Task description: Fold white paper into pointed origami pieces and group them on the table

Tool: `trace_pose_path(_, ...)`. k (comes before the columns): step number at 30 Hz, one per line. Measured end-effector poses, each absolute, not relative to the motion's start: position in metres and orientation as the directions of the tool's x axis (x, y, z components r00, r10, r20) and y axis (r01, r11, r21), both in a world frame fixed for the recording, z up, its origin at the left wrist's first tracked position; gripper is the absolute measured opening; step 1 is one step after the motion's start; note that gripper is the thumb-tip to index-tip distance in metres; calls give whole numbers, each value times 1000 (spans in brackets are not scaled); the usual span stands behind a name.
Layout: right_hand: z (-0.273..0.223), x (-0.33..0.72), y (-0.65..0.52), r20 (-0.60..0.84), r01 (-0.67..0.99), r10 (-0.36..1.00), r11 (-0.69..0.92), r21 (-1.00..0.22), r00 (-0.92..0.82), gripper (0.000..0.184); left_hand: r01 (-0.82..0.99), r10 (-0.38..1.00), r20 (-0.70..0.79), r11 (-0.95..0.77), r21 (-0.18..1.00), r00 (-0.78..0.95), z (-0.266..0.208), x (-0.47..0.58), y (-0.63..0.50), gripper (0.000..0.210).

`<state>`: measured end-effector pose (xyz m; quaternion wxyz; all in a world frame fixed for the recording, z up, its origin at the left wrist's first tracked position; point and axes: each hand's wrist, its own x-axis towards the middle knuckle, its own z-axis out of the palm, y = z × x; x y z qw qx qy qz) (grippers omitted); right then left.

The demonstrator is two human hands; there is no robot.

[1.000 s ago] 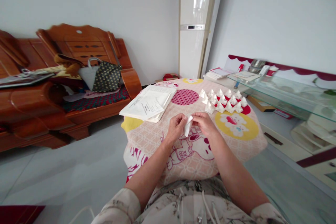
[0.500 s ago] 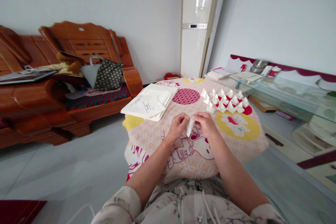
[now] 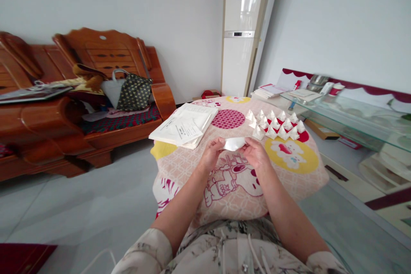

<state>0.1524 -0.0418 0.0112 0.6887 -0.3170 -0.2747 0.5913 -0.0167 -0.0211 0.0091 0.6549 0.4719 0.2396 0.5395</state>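
Observation:
A small piece of folded white paper [image 3: 234,143] is stretched between my two hands above the table. My left hand [image 3: 212,153] pinches its left end, and my right hand [image 3: 256,153] grips the right end with the fingers partly tucked beneath. Several white folded paper shapes [image 3: 272,131] with pointed tops stand in rows at the right of the table, beyond my right hand. Past my left hand lies a stack of white sheets [image 3: 170,127], the top ones printed.
A patterned cloth [image 3: 189,171] covers the round table. To the right stands a glass-topped cabinet [image 3: 346,113] with papers and cups. At the left is a wooden sofa [image 3: 112,51] with a star-print bag [image 3: 134,92]. A tall white appliance [image 3: 237,60] stands at the back.
The folded paper has turned from pointing downward to lying lengthwise between my hands. My hands have moved slightly apart, and the right palm is more turned up.

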Motion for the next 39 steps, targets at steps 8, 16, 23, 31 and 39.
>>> trace_pose_path(8,14,158,-44,109,-126,954,148,-981,278,9,-555,972,169,-52,830,162,9,-23,-10,28)
trace_pose_path(16,21,141,-49,233,43,972,233,-972,14,34,-52,865,452,-452,890,216,7,-21,-16,17)
trace_pose_path(23,21,142,-52,95,-265,995,100,-959,33,21,-312,873,339,-233,921,350,6,-19,-18,38)
trace_pose_path(31,22,145,-51,63,-207,998,59,-977,-10,27,-268,866,362,-279,922,345,5,-18,-17,36)
trace_pose_path(39,40,145,-51,103,-98,995,101,-990,-13,26,-89,840,457,-452,888,292,10,-18,-25,29)
